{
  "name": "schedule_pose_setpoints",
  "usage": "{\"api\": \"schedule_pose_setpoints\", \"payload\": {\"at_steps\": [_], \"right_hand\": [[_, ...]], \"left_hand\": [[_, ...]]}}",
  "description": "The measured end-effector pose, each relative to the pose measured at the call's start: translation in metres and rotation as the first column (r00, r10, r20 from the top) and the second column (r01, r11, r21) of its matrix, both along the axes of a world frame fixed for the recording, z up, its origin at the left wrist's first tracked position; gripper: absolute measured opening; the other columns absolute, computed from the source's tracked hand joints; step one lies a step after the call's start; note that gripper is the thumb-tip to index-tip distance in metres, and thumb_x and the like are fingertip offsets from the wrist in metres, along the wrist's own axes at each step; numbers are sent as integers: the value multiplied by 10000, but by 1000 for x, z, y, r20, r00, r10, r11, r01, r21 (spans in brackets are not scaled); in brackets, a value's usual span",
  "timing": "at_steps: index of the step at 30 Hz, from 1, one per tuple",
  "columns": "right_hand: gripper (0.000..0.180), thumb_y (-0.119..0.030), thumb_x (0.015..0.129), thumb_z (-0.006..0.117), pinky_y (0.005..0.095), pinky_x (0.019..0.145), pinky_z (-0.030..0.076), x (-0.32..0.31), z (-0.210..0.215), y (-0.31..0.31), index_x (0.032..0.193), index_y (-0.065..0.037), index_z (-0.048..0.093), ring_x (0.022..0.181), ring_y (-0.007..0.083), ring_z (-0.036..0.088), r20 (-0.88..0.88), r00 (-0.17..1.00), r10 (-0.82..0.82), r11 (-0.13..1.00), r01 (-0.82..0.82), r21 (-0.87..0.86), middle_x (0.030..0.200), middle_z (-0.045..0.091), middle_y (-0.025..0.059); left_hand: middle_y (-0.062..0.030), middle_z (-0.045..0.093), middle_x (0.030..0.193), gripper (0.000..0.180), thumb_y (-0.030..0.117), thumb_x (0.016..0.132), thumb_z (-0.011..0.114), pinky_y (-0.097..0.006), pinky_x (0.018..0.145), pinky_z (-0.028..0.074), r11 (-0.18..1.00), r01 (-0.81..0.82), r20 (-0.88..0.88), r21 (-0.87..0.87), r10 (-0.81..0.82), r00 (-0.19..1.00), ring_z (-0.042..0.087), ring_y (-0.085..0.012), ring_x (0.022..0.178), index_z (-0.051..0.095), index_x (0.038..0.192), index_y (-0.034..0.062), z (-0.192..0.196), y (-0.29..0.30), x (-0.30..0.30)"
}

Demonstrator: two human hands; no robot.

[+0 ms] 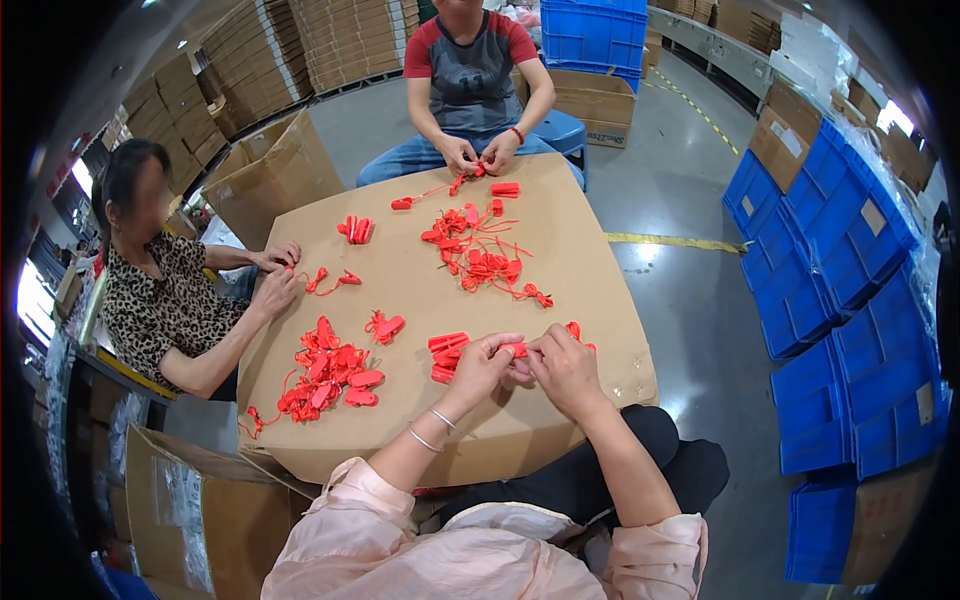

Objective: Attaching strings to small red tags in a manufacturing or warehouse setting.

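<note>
My left hand (486, 366) and my right hand (566, 372) meet over the near part of the cardboard-topped table (400, 270). Between their fingertips is a small red plastic piece (517, 350), pinched from both sides and partly hidden. Just left of my left hand lie several stacked red plastic pieces (447, 350). Beyond my right hand, more red (574, 329) shows, partly covered by the fingers. A heap of red plastic pieces with cords (325, 372) spreads to the left, with a smaller corded piece (384, 327) beside it.
Two people sit at the table, one at the far side (470, 80), one at the left (150, 280), each handling red pieces. A corded red pile (480, 250) lies toward the far side. Blue crates (840, 240) stand right; open cardboard boxes (270, 180) stand left.
</note>
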State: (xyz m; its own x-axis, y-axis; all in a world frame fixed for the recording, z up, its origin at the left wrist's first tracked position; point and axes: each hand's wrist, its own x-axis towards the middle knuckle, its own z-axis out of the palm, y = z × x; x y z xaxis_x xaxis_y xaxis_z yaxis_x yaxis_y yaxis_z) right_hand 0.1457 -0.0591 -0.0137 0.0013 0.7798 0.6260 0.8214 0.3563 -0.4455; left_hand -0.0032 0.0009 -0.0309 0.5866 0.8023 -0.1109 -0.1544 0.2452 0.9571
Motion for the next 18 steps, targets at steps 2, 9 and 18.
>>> {"api": "schedule_pose_setpoints", "payload": {"at_steps": [2,9,18], "right_hand": [[51,-74,740,613,325,519,450,1,-2,0,768,-47,580,605,229,560,-19,1000,18,1000,-18,-12,755,526,73],[48,-80,751,611,330,528,452,2,4,-2,783,-52,589,624,231,564,-57,996,74,995,-78,-61,764,530,71],[50,-86,762,605,331,526,446,1,-1,0,791,-47,593,631,237,565,-40,998,48,998,-49,-41,753,525,73]], "left_hand": [[-132,578,916,277,37,907,397,-280,677,548,1000,-2,5,-2,2,1000,612,-163,739,436,1143,-102,1,-1,2],[-136,574,921,285,35,908,393,-287,676,552,1000,-8,-6,-13,8,1000,609,-162,738,422,1154,-107,0,-1,1],[-137,595,881,280,36,902,400,-286,659,551,1000,-8,-35,7,8,999,621,-169,725,436,1144,-100,2,-2,4]]}}
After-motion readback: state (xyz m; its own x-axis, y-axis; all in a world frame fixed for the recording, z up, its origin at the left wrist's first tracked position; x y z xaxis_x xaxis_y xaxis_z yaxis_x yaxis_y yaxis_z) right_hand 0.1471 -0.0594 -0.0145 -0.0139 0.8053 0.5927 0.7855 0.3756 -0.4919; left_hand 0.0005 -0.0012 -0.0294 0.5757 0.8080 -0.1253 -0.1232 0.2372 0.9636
